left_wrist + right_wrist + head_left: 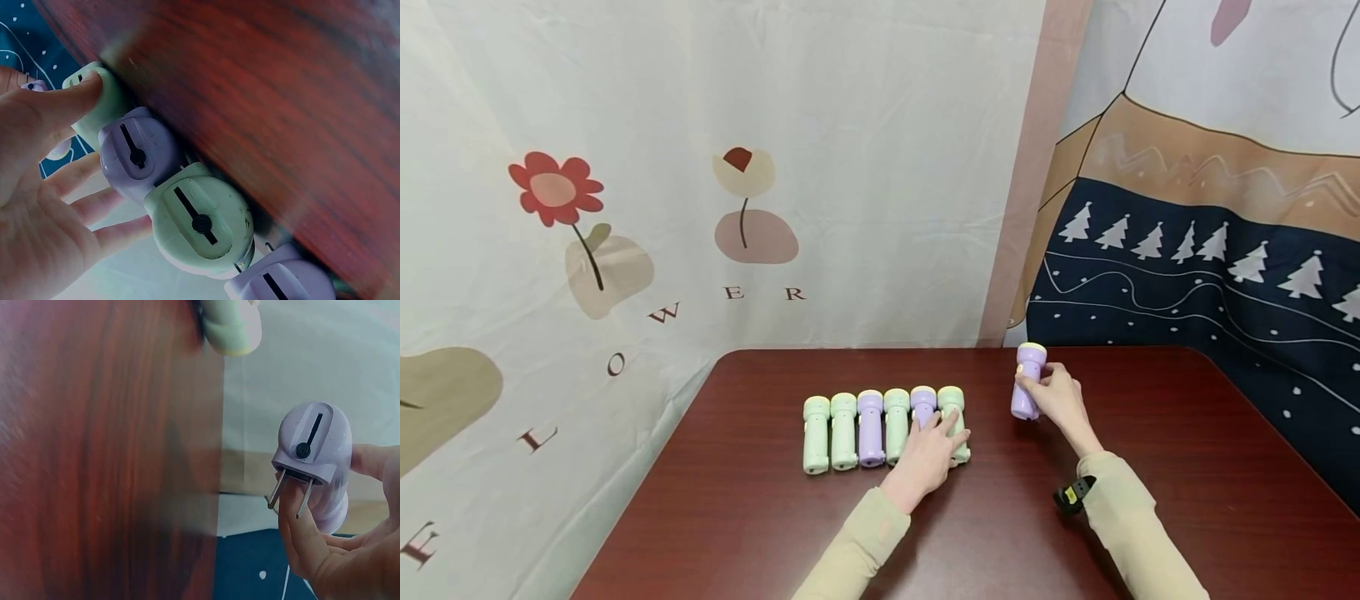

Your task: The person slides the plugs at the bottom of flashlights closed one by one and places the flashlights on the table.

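Several flashlights, some pale green and some purple, lie side by side in a row on the table. My left hand (pixel 927 454) rests over the right part of the row with its fingers spread. Its thumb touches the tail of the end green flashlight (pixel 111 103), and its other fingers reach over the neighbouring purple flashlight (pixel 140 153) and green flashlight (pixel 187 240). Farther right, my right hand (pixel 1062 400) grips another purple flashlight (pixel 1030 379), tilted with its head away from me. Two metal plug prongs (pixel 304 500) stick out near its tail in the right wrist view.
The dark red wooden table (pixel 737 533) ends at a hanging cloth (pixel 880 167) printed with flowers. A dark blue cloth (pixel 1187 267) with white trees hangs at the right. A black device (pixel 1073 495) sits at the right wrist.
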### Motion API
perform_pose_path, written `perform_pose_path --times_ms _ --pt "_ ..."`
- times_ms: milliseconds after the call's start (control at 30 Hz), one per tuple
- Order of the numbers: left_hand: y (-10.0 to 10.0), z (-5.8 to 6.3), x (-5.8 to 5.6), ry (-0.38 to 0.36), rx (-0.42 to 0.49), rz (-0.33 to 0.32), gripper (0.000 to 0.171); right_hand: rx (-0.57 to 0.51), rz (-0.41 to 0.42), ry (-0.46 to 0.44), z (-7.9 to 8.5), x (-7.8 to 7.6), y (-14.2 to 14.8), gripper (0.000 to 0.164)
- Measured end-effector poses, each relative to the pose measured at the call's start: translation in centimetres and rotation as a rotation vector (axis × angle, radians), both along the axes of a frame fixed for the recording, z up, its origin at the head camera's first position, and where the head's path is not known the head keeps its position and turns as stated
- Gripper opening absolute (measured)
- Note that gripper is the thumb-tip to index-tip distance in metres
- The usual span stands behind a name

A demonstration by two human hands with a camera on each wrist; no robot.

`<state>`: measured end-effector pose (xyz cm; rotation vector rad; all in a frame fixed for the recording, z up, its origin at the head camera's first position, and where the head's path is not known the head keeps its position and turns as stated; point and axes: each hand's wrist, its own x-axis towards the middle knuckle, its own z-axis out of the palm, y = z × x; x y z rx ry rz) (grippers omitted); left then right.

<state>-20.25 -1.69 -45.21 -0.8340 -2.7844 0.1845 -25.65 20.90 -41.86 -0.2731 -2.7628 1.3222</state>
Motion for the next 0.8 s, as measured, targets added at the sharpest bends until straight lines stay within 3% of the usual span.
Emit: perform_pose_path --times_ms 800 --pt "-0.3 0.0 -0.2 -0.057 0.041 -0.013 0.049 0.02 0.081 0.03 -0.6 2.8 -2.2 0.067"
